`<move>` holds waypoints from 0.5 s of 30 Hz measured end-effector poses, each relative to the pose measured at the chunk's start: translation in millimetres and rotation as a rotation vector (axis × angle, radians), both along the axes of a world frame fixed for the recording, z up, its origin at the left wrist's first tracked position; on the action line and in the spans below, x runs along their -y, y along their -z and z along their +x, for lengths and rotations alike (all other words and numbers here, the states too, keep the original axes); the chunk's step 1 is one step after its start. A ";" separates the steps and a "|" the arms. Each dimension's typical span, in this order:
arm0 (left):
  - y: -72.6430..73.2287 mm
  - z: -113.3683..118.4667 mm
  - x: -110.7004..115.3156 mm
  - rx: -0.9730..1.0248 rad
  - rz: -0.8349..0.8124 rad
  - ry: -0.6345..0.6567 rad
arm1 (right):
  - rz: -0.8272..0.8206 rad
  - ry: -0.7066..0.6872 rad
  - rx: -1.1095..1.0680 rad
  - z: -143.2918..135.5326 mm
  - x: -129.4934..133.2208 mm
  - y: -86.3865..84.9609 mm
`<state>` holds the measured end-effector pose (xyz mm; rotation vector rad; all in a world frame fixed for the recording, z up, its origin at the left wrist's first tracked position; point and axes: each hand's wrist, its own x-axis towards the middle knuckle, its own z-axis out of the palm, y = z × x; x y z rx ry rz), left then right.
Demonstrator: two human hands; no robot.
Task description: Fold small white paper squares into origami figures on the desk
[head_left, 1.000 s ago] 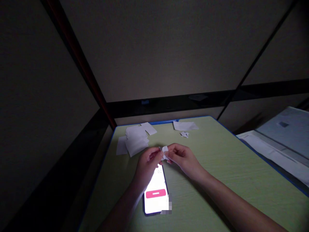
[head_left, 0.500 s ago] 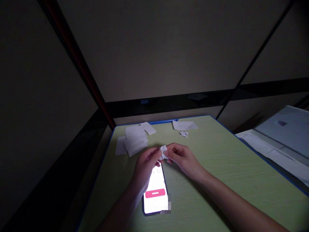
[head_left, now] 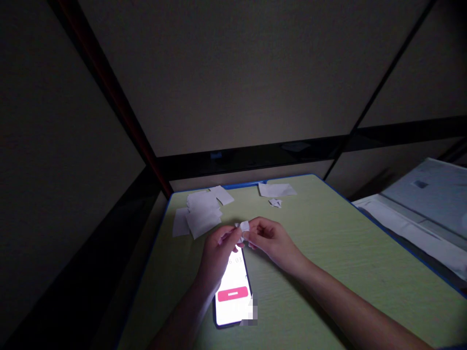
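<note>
White paper, a small piece [head_left: 244, 225] that looks folded or creased, sits between the fingertips of both hands in the head view. It is held above the table [head_left: 328, 248], over the top end of a lit phone [head_left: 232, 311] that lies toward the left edge. The left hand [head_left: 214, 253] grasps the piece from its left side, thumb on the near face; the right hand [head_left: 273, 243] pinches it from the other side, with thumb and index finger. The curled lower fingers partly hide its underside, so I cannot tell how its layers sit there.

For good handling, a light pinch from both sides seems best: one hand steadies the paper while the other thumb presses along a crease from the middle outward. Edges are best matched before pressing, since a piece this small would slip or crumple under a hard squeeze. Tilting it toward the phone's glow (the brightest light here) should help show where the layers meet.

Toward the far left corner lies a spread of loose papers [head_left: 203, 216], overlapping one another. Near the far edge, right of them, lies a pale sheet [head_left: 277, 190], with a little folded paper [head_left: 275, 203] just on its near side.
</note>
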<state>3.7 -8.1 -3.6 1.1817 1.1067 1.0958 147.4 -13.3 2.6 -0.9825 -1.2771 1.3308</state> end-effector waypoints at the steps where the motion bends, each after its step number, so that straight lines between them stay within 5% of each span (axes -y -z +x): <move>1: -0.3 0.1 0.0 -0.028 0.020 -0.013 | -0.006 0.010 0.005 -0.2 -0.1 0.0; 15: -8.2 2.2 4.6 -0.129 0.110 -0.072 | -0.022 0.012 -0.012 0.8 -1.0 1.4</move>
